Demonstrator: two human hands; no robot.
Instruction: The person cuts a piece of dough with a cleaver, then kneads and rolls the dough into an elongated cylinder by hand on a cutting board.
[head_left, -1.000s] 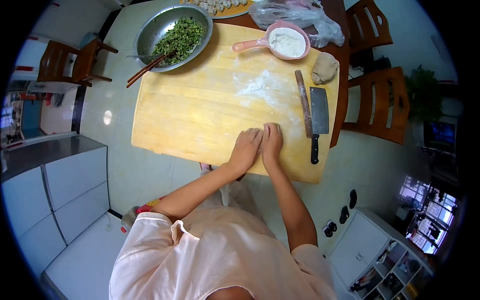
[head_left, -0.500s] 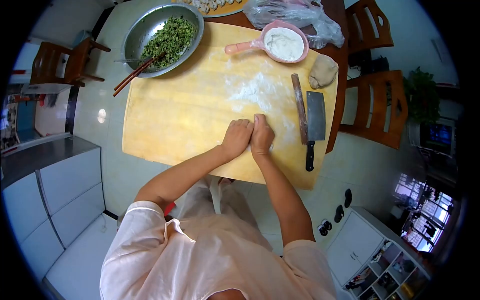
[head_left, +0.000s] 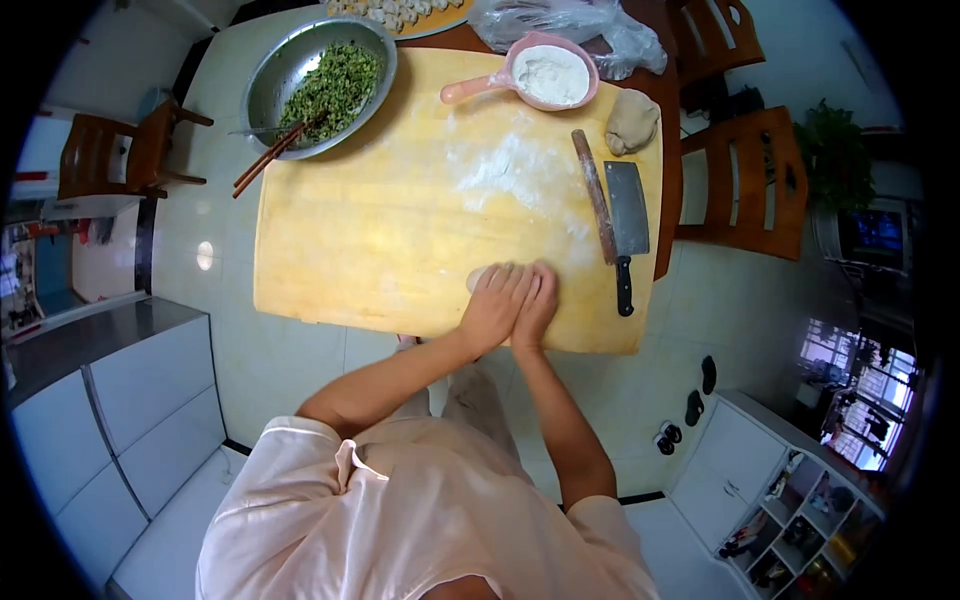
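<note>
Near the front edge of the wooden board (head_left: 350,240), my left hand (head_left: 493,308) and my right hand (head_left: 537,305) press side by side on a piece of dough (head_left: 476,278). Only a small pale part of it shows at the left of my fingers; the rest is hidden under my hands. The fingers of both hands are together and curved over it. White flour (head_left: 505,170) is scattered on the board beyond my hands. To the right lie a rolling pin (head_left: 594,196) and a cleaver (head_left: 627,210) with a black handle.
A metal bowl (head_left: 262,90) of green filling (head_left: 335,90) with chopsticks (head_left: 268,160) stands at the back left. At the back right are a pink scoop of flour (head_left: 552,76), a dough lump (head_left: 632,122) and a plastic bag (head_left: 570,22). A tray of dumplings (head_left: 440,18) lies behind.
Both hands have come back towards the board's front edge from farther forward, and the dough now shows at the left of my fingers. The camera view has shifted slightly.
</note>
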